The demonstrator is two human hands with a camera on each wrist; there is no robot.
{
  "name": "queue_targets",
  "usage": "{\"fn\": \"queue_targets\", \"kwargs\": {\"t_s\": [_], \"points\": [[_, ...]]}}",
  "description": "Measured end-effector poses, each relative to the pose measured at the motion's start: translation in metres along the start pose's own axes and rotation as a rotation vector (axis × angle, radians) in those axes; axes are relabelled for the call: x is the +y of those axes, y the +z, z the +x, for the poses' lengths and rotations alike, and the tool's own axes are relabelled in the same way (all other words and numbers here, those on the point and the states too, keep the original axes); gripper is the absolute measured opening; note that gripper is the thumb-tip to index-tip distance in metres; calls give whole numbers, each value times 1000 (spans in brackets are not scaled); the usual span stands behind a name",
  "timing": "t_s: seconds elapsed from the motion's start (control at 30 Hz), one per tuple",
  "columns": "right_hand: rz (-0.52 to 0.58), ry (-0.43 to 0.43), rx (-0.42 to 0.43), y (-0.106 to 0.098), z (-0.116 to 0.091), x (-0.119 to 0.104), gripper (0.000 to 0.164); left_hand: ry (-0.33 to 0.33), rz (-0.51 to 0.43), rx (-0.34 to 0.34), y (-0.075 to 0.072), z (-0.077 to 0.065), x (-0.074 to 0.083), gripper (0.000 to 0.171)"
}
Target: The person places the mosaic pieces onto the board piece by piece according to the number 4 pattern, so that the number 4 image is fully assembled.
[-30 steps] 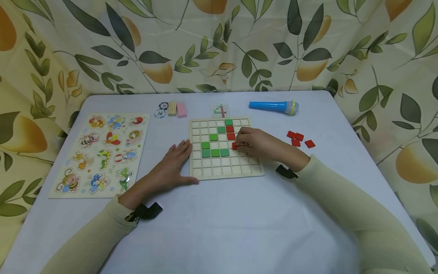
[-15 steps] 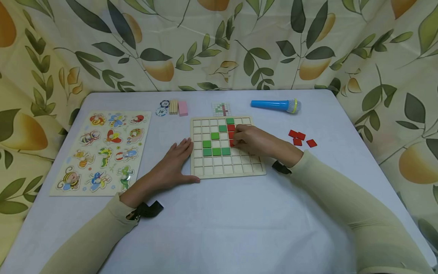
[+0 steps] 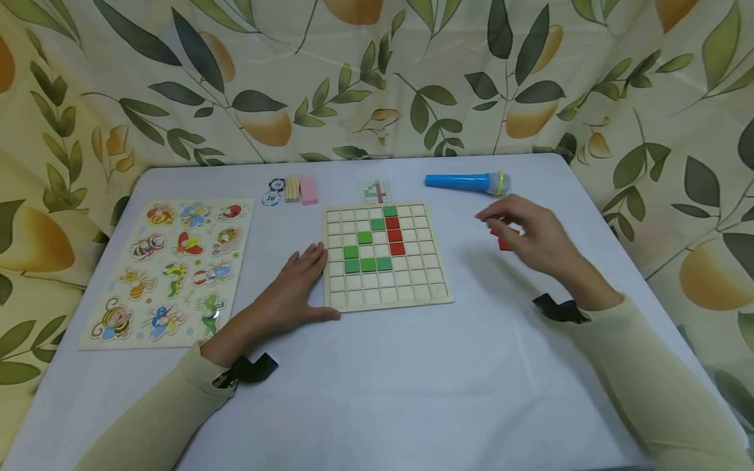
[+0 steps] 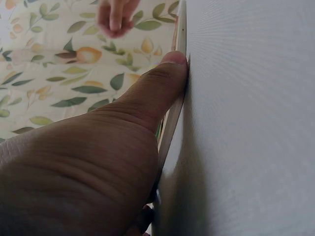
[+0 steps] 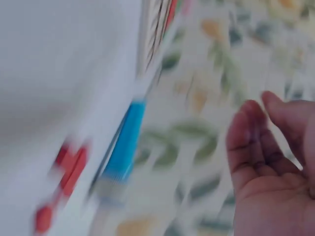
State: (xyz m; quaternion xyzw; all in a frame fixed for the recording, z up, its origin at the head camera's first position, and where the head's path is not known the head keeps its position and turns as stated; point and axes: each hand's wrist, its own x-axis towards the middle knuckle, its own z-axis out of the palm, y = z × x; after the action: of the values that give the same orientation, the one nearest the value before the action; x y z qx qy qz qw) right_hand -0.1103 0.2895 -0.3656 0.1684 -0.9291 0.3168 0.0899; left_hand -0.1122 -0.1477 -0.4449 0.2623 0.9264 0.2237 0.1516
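Observation:
A pale wooden grid board [image 3: 385,280] lies mid-table with several green tiles [image 3: 368,265] set in its squares. Three red tiles [image 3: 394,234] form a column in its upper right part. My left hand [image 3: 285,294] rests at the board's left edge, fingers extended and thumb by the near corner; the left wrist view shows the thumb [image 4: 152,88] against the board's side. Over the loose red tiles [image 3: 504,246] hovers my right hand [image 3: 536,239], which partly hides them. Its fingers [image 5: 241,142] are bent loosely with nothing between them in the right wrist view.
Behind the board lies a small pattern card [image 3: 374,191], with a blue toy microphone [image 3: 465,183] to its right. A sticker-like insect sheet [image 3: 167,275] is at left. Poker chips [image 3: 272,197], wooden sticks [image 3: 292,189] and a pink block [image 3: 308,191] sit at the back.
My right hand has let go of a red tile on the board and moved right, over the loose red tiles. The left hand stays at the board's edge.

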Motion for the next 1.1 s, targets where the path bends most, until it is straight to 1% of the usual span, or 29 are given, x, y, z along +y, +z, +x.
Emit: {"fn": "queue_targets", "kwargs": {"t_s": [0.1, 0.13, 0.2, 0.23, 0.3, 0.47, 0.57, 0.63, 0.77, 0.9, 1.0, 1.1], "points": [[106, 128, 138, -29, -23, 28, 22, -6, 2, -3, 0, 0, 0, 129], [128, 173, 162, -35, -29, 37, 22, -8, 2, -2, 0, 0, -1, 129], [148, 260, 177, -42, -39, 55, 23, -11, 6, -1, 0, -2, -2, 129], [158, 298, 170, -43, -43, 64, 24, -12, 6, 0, -1, -3, -3, 129], [141, 386, 130, -42, -49, 80, 26, -11, 4, 0, -1, -4, -3, 130], [88, 498, -7, -30, -59, 110, 34, -10, -9, -3, -1, -3, -2, 129], [70, 505, -68, -25, -64, 119, 39, -11, -8, -3, 0, -1, -1, 128], [65, 509, -95, -24, -66, 122, 43, -8, -8, -3, -1, -1, -1, 128], [20, 464, -131, -24, -67, 122, 49, -1, -10, -6, -2, -1, 2, 128], [-51, 425, -151, -24, -64, 122, 42, -3, -11, -12, -2, -2, 3, 127], [-82, 421, -152, -23, -62, 121, 36, -7, -6, -12, -3, -2, 3, 127], [-98, 423, -152, -21, -60, 120, 33, -14, -3, -12, -3, -2, 2, 127]]}}
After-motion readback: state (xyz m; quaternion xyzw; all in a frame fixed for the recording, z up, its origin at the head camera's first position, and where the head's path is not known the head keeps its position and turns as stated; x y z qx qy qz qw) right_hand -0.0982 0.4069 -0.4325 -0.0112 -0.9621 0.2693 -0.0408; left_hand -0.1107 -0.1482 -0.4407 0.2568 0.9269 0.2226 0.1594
